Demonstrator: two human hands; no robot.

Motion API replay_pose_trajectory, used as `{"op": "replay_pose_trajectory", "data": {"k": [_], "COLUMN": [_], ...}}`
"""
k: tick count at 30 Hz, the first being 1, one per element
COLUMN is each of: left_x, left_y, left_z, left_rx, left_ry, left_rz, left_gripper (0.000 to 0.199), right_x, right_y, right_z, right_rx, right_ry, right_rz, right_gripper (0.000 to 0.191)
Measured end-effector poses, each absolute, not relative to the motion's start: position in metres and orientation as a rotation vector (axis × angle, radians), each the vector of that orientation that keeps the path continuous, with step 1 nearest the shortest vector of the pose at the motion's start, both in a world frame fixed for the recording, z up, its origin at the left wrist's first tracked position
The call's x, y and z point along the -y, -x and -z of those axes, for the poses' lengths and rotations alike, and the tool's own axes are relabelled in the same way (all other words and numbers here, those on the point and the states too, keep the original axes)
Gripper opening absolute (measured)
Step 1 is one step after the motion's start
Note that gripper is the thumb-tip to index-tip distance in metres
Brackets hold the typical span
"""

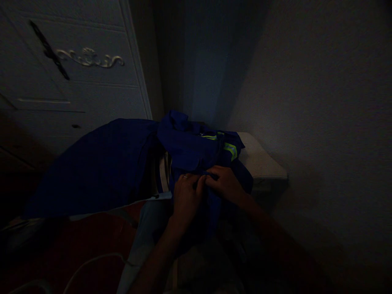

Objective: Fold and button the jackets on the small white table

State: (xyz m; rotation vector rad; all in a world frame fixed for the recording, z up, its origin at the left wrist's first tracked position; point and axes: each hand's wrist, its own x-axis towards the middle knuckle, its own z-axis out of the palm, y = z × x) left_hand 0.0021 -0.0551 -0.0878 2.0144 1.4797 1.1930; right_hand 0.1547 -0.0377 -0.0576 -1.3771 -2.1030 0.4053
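Note:
A dark blue work jacket (192,147) with yellow-green reflective strips lies bunched over a light padded board. My left hand (186,196), with a ring on one finger, is closed on the near edge of its cloth. Close beside it, my right hand (225,181) pinches the same edge, fingertips almost meeting those of the left. Part of the jacket hangs down below both hands. To the left, more blue cloth (101,167) spreads out wide, and I cannot tell whether it belongs to the jacket. The picture is very dark, so the pinched part is unclear.
The board's pale end (263,161) sticks out at the right, near a plain wall (330,122). A white cabinet (104,94) with carved trim and a dark handle stands at the back left. A pale cord (92,259) curves over the reddish floor (101,237).

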Motion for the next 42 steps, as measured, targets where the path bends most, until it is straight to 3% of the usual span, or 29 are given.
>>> {"op": "replay_pose_trajectory", "data": {"k": [14, 18, 23, 26, 33, 37, 42], "left_x": [0.054, 0.046, 0.033, 0.033, 0.047, 0.053, 0.053], "left_y": [0.002, 0.019, 0.034, 0.049, 0.089, 0.067, 0.028], "left_z": [0.074, 0.061, 0.062, 0.074, 0.076, 0.064, 0.059], "left_rx": [-1.625, -1.519, -1.134, -1.082, -1.779, -1.936, -1.545], "left_ry": [-2.255, -2.119, -1.661, -1.543, -1.866, -2.163, -2.491], "left_rz": [-1.128, -1.193, -1.179, -1.057, -0.862, -0.624, -1.102], "left_gripper": [0.023, 0.027, 0.027, 0.028, 0.027, 0.037, 0.037], "right_x": [0.05, 0.039, 0.039, 0.042, 0.056, 0.062, 0.069], "right_y": [-0.152, -0.169, -0.176, -0.179, -0.255, -0.283, -0.245], "right_z": [0.066, 0.065, 0.049, 0.039, 0.041, 0.07, 0.077], "right_rx": [2.221, 2.107, 1.747, 1.589, 1.421, 1.45, 1.718], "right_ry": [1.522, 1.516, 1.328, 1.244, 1.214, 1.494, 1.427], "right_rz": [0.034, -0.292, -1.046, -1.379, -1.569, -1.385, -0.661], "right_gripper": [0.021, 0.012, 0.028, 0.026, 0.021, 0.019, 0.025]}}
